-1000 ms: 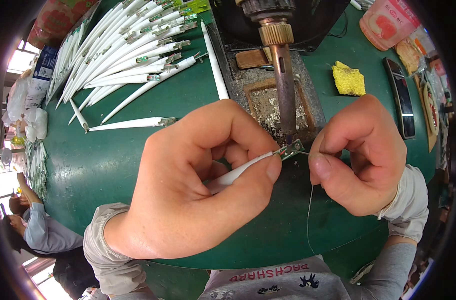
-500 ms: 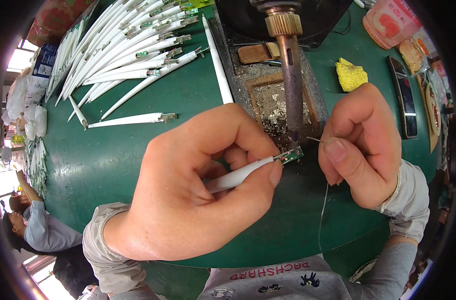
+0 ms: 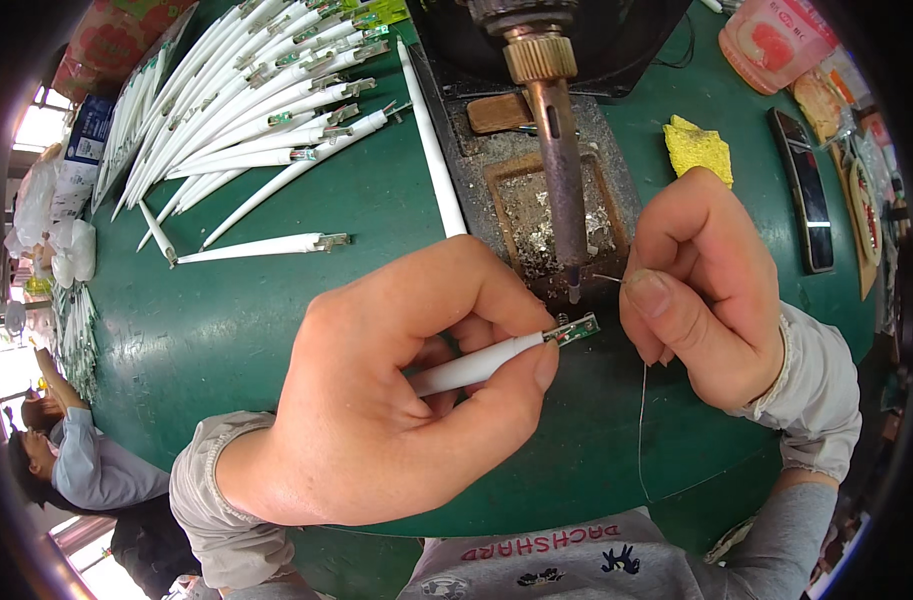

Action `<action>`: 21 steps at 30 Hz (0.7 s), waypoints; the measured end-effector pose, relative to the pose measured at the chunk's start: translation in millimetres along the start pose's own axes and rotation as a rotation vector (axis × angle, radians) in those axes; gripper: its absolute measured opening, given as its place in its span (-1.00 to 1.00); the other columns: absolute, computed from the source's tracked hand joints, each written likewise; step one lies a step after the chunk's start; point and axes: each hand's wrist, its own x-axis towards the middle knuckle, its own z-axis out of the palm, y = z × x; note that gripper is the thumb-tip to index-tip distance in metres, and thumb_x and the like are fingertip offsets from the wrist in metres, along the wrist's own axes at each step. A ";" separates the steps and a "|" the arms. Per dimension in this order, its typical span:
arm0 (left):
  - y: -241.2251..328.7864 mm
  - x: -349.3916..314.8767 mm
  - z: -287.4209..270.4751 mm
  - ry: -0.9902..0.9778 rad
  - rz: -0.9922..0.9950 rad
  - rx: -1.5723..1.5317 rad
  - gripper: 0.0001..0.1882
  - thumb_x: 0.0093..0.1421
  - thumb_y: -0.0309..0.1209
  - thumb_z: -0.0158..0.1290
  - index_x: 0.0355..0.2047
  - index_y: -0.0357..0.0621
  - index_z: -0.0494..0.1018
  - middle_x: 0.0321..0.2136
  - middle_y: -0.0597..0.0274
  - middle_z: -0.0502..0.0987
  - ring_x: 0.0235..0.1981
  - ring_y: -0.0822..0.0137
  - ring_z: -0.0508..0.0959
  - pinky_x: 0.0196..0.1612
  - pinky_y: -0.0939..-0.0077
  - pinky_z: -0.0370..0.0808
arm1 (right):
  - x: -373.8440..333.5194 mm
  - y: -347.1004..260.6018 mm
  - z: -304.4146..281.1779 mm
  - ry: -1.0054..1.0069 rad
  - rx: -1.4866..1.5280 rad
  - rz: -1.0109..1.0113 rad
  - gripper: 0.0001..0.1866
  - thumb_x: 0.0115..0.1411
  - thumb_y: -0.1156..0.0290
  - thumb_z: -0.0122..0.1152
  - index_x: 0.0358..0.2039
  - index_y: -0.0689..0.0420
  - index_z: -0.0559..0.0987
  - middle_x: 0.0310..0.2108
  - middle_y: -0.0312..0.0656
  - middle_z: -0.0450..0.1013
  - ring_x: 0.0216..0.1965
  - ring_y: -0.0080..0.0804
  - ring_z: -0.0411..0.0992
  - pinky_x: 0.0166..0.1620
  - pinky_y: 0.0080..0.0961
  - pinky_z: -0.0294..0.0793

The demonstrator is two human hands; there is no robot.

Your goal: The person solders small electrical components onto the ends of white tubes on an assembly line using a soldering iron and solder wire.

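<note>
My left hand (image 3: 396, 370) is closed round a white pen-shaped tube (image 3: 481, 365). From the tube's end, between thumb and forefinger, sticks a small green circuit board (image 3: 579, 328) with a metal edge and a coil spring. Just above this board hangs the tip of a soldering iron (image 3: 561, 190), pointing down and apart from it. Pinched in my right hand (image 3: 706, 290) is a thin solder wire (image 3: 642, 430); its short free end points left toward the iron tip, and the rest droops below the hand.
Many white tubes with circuit ends (image 3: 266, 110) lie piled at the upper left. Under the iron is a stand (image 3: 616, 150) with a tray of solder scraps. A yellow sponge (image 3: 698, 152), a phone (image 3: 804, 190) and a pink cup (image 3: 776, 45) lie right. Another person (image 3: 96, 460) sits far left.
The circuit board has come away from the iron tip and now sits below it, turned slightly. My right hand with the solder wire has shifted a little left in view.
</note>
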 end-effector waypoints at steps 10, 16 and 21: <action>-34.0 -1.7 20.4 -0.039 0.514 0.531 -0.84 -0.13 -0.58 0.14 -0.48 -0.23 0.43 -0.45 0.14 0.40 -0.51 0.26 0.41 -0.51 0.53 0.38 | 0.3 3.0 0.2 -0.021 -0.045 -0.016 -0.75 0.22 0.32 -0.05 -0.36 0.22 0.17 -0.65 -0.29 0.23 -0.72 -0.70 0.19 -0.68 -0.79 0.14; -23.2 -13.1 25.2 -0.024 0.528 0.882 -0.64 -0.27 -0.46 0.15 -0.36 -0.18 0.40 -0.40 0.18 0.36 -0.40 0.19 0.39 -0.38 0.37 0.38 | -1.6 1.5 -1.3 -0.078 -0.087 0.005 -0.77 0.22 0.34 -0.05 -0.37 0.22 0.18 -0.65 -0.29 0.25 -0.72 -0.70 0.22 -0.66 -0.80 0.15; -9.0 -7.1 -35.3 0.271 0.277 1.434 -0.59 -0.22 -0.56 0.15 -0.27 -0.19 0.36 -0.28 0.14 0.36 -0.23 0.12 0.36 -0.21 0.30 0.31 | 0.3 1.0 -4.5 -0.108 -0.192 -0.014 -0.84 0.12 0.48 0.05 -0.42 0.22 0.26 -0.67 -0.34 0.28 -0.71 -0.71 0.25 -0.66 -0.76 0.14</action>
